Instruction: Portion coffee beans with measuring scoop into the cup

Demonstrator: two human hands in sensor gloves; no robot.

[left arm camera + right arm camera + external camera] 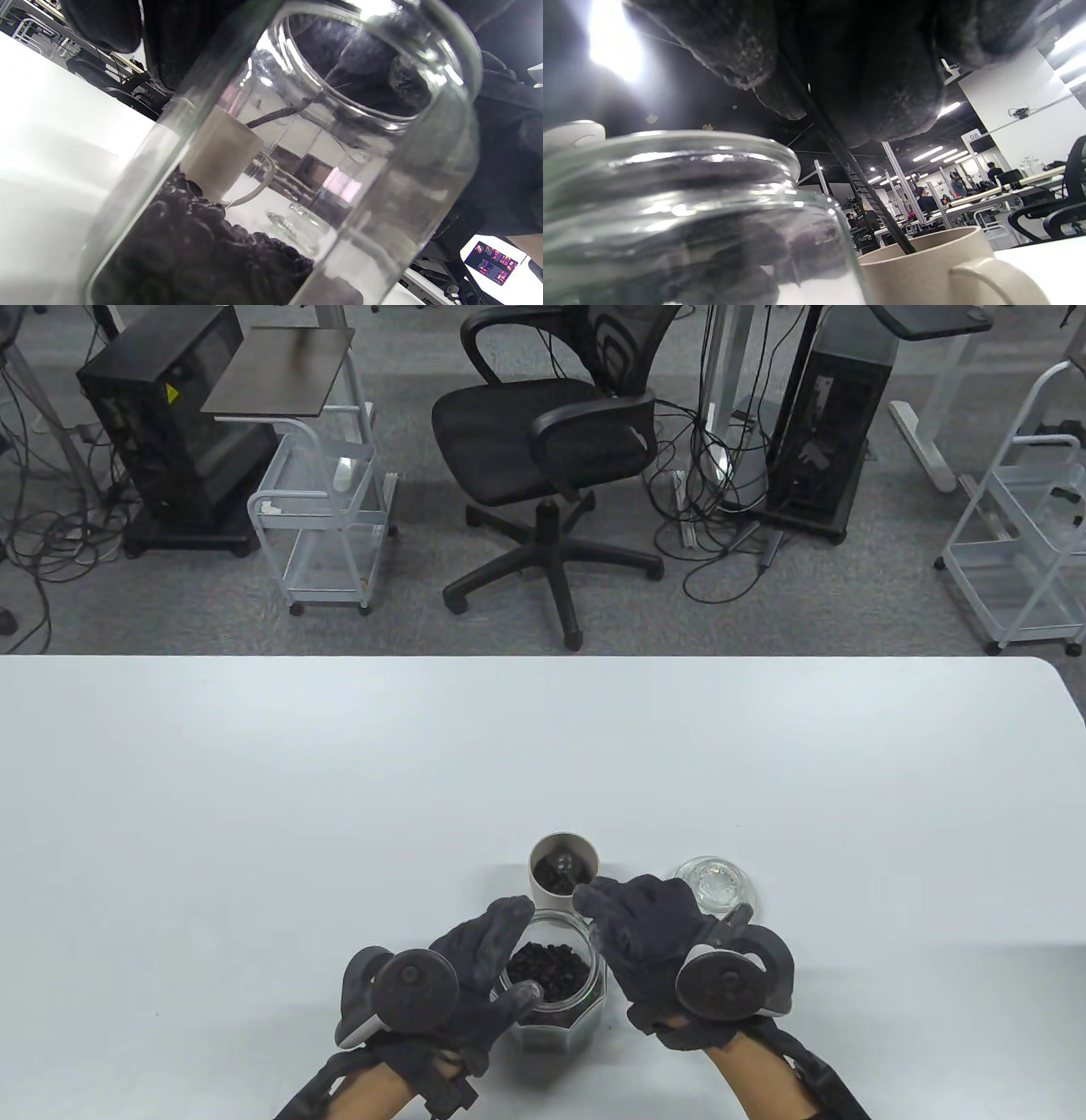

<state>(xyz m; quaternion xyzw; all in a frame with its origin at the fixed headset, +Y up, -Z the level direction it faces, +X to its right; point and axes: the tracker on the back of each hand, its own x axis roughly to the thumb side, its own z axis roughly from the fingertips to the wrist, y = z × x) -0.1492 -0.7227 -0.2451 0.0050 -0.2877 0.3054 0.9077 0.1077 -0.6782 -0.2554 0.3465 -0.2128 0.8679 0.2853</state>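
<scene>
The left hand point(462, 984) wraps the glass jar point(551, 997) of coffee beans point(550, 971), its fingers point(501, 925) curled round the far side of the rim and its thumb on the near side, so the jar is steadied on the desk point(254, 814).

The right hand point(649, 937) reaches over the space between jar and cup point(562, 872). In the right wrist view a thin dark handle point(865, 195) runs down from under that hand's fingers point(780, 101) into the cup point(925, 262), so those fingers seem pinched on the scoop handle; the bowl of the scoop point(562, 864) shows as a shiny round shape inside the cup, just beyond the fingertips. Dark beans already lie in the cup bottom. A clear glass lid point(717, 885) rests on the desk just past the right hand's outer fingers, apart from the cup.

By my reading, the step in hand is the tipping of a scoopful into the cup, or its very end. The next move likely calls for lifting the scoop clear of the cup rim, bringing it back toward the jar mouth between the two hands, and dipping into the beans while the left hand keeps the jar from sliding. How many scoops remain cannot be told.
</scene>
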